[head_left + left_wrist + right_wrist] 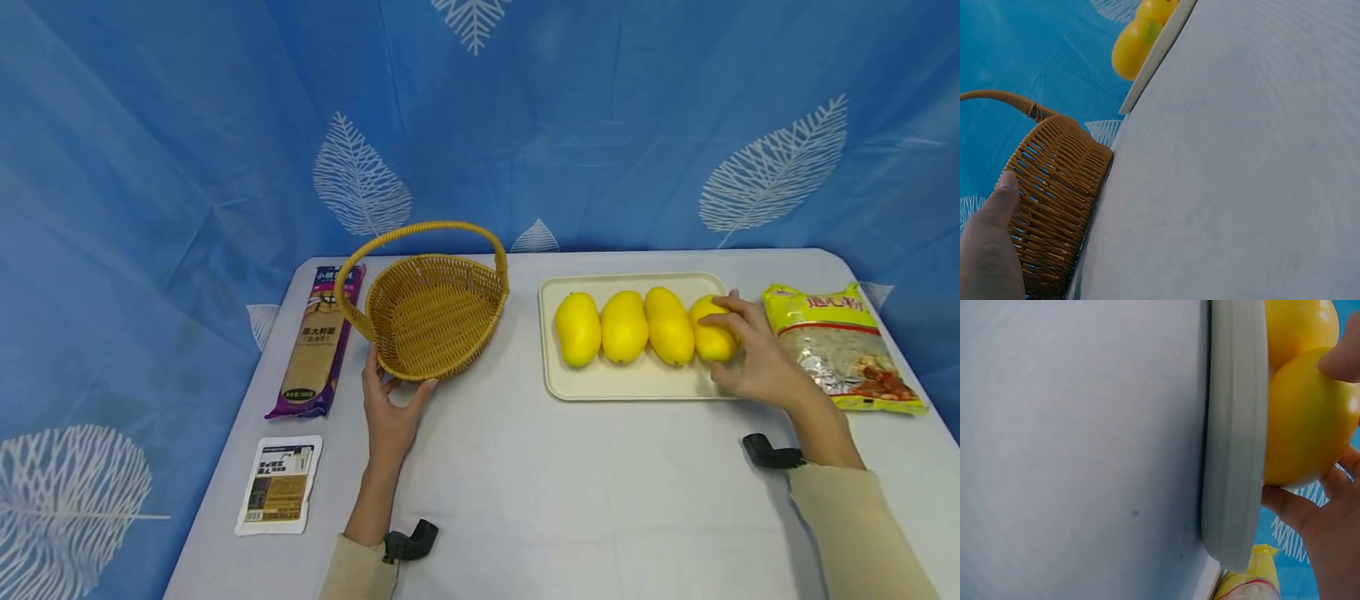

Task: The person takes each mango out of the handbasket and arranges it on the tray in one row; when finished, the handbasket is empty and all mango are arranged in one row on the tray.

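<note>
A wicker basket (pixel 435 325) with a tall arched handle stands at the table's left back. My left hand (pixel 392 417) holds its near left corner from outside, fingers spread round the wall. In the left wrist view the thumb (pixel 1000 203) lies against the woven side; the other fingers are mostly hidden. Several yellow mangoes (pixel 624 327) lie in a row on a cream rectangular tray (pixel 600 383). My right hand (pixel 757 354) grips the rightmost mango (pixel 712 333), fingers over the far side and thumb on the near side. The right wrist view shows this mango (pixel 1310 422) close beside another.
Left of the basket lies a long pack of spaghetti (pixel 318 342), with a small white-edged packet (pixel 279 485) nearer the front. A yellow bag of pasta (pixel 843 350) is right of the tray. Behind the table (pixel 570 492) hangs a blue leaf-patterned cloth (pixel 585 150).
</note>
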The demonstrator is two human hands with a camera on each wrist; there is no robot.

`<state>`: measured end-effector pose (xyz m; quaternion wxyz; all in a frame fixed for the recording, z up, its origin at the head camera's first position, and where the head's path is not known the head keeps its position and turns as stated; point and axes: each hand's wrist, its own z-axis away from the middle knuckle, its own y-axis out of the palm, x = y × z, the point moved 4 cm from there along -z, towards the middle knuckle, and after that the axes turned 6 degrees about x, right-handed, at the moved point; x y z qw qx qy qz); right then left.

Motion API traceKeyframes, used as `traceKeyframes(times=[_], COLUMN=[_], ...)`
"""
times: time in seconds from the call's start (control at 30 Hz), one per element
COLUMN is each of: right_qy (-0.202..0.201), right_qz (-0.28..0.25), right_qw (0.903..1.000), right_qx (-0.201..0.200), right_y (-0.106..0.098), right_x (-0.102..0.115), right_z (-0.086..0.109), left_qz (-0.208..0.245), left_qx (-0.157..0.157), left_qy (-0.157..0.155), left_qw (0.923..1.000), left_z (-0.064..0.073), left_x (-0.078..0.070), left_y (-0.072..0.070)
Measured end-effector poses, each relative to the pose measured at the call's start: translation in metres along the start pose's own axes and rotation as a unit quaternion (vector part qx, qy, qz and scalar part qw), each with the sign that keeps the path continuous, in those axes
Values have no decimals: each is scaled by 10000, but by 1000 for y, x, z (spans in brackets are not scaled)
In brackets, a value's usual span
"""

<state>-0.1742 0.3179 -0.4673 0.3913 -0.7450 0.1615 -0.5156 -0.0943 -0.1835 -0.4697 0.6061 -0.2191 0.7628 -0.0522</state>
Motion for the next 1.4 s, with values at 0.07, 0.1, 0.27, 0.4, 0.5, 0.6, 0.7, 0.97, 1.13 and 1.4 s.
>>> traceKeyframes(times=[0.07,0.1,0.27,0.4,0.5,0.6,0.7,0.97,1.13,1.4], right_qy=[-47,-82,-116,-29,32,120,231,188,215,61], right_qz=[12,5,-14,0,57,124,153,240,347,712], right_qw=[10000,10000,9999,10000,10000,9998,9996,9995,9992,9973], right_qx=[10,3,-45,-28,-4,19,31,-13,-17,-156], right_y=[0,0,-2,-2,-2,-2,-3,-7,-6,10], right_x=[1,1,2,2,4,5,7,15,27,56], right_z=[0,1,1,2,2,2,3,4,6,23], left_qz=[-7,-13,-17,-4,-21,-36,-34,-13,-218,-1166], left_qx=[11,15,38,44,44,55,59,102,240,258], left_qy=[-21,-30,-32,-35,-6,-12,-65,-201,-363,17], left_qw=[10000,10000,10000,10000,10000,10000,10000,9997,9988,9928], left_z=[0,0,0,-1,-1,-2,-2,-5,-2,11], left_x=[0,0,0,0,-1,-1,6,35,29,6], left_y=[0,0,1,2,2,3,5,7,3,-14])
